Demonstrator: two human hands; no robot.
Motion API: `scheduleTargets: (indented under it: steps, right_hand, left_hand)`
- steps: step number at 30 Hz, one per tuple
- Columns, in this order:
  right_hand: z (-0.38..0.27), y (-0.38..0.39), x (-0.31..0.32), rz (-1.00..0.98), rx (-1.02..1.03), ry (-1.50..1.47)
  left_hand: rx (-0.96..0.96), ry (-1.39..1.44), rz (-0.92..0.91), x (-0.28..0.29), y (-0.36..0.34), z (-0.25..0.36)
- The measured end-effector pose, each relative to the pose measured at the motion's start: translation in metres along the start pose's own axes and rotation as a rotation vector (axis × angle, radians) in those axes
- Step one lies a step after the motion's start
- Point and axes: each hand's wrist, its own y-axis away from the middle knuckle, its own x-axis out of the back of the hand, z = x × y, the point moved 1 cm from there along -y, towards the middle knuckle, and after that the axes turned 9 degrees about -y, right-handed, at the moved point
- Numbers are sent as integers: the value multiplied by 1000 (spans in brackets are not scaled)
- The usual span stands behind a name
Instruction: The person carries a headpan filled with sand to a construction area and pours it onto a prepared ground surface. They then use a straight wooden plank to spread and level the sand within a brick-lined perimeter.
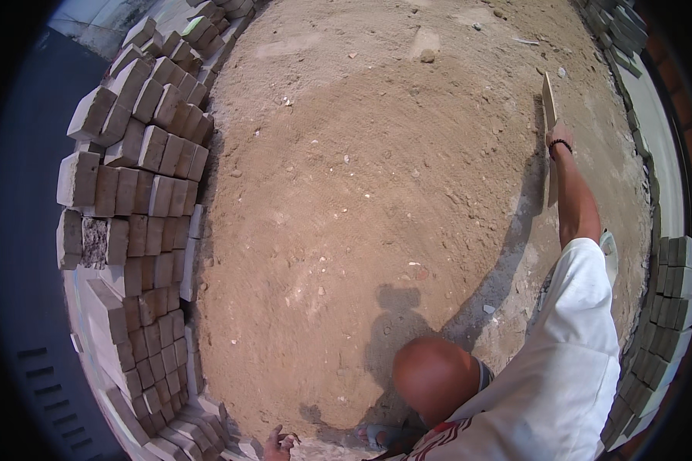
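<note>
My right arm, in a white sleeve, reaches far forward over the ground at the right. My right hand (559,137), with a dark beaded bracelet at the wrist, is closed around a long, narrow wooden board (548,101). The board stands on edge, running away from me, and its near part is partly hidden by my forearm. Under it lies sandy ground (346,207) with small stones and ridges. My left hand (277,446) shows at the lower edge near the stacked blocks, its fingers loosely bent and apart, with nothing visible in them.
Stacked grey paving blocks (152,146) line the left side, and more blocks (673,269) stand along the right edge. A pale curb strip (665,161) borders the ground at right. My bent knee (434,376) is low in front, beside my shadow. A stone (427,56) lies far ahead.
</note>
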Motion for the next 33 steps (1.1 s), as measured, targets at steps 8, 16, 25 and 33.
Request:
scheduleTargets:
  steps: [8, 16, 25, 33]
  right_hand:
    - [-188, 47, -62, -289, 625, 103]
    - [-176, 156, -39, -586, 1095, -84]
    - [-157, 101, -31, -124, 735, -152]
    - [-194, 168, -67, -399, 813, -84]
  left_hand:
    - [-110, -190, 92, 0, -7, 48]
    - [-218, -290, 275, -57, -152, 121]
    - [-57, -436, 526, -130, -223, 237]
    - [-123, -480, 647, -145, -227, 223]
